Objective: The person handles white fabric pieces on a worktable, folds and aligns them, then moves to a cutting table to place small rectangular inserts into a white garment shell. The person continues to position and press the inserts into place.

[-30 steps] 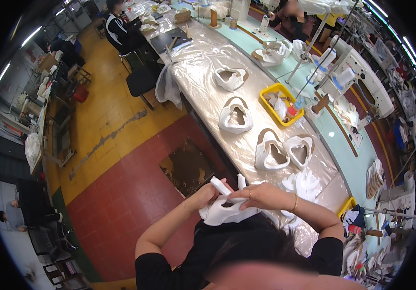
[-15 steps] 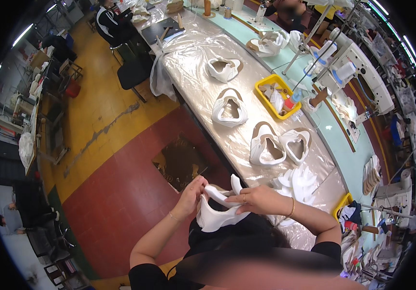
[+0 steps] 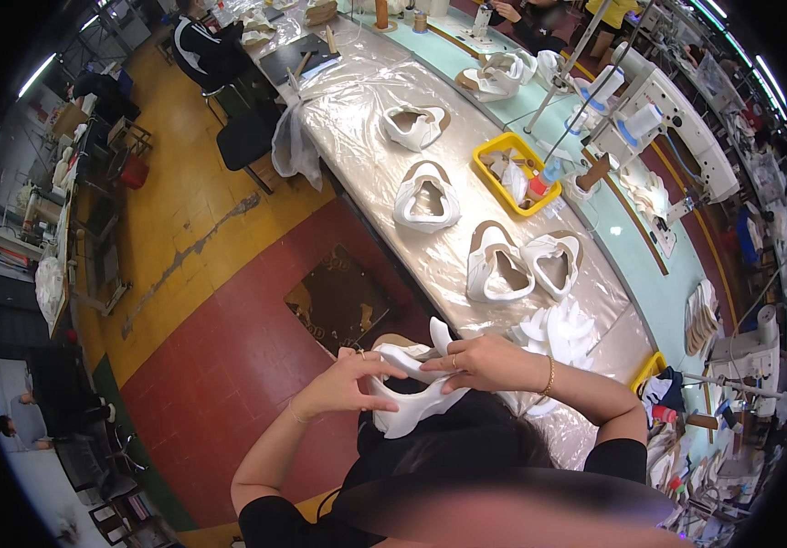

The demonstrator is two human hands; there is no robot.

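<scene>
Both hands work one white shoe upper (image 3: 411,402), held in the air above the person's lap, just short of the near edge of the plastic-covered surface (image 3: 366,119). The left hand (image 3: 343,385) closes its fingers on the upper's near-left rim; the right hand (image 3: 485,361) is clamped over the top edge, thumb and fingers pinching the material, a tongue-like tab standing up between the two hands. The piece bends into a curve under the grip.

On the surface lie four more white uppers in a row, the nearest pair (image 3: 521,265) touching each other, with a loose stack of white cut pieces (image 3: 562,329) just beside the right forearm. A yellow tray (image 3: 514,172) with small parts sits farther along, near a sewing machine (image 3: 658,114).

Likely faults, as judged from this grip: the soft upper may crease or fold off line where the pinch is tight; it may slip from the left fingers and drop toward the floor; the right forearm, being close, may brush the stacked pieces off the edge.
</scene>
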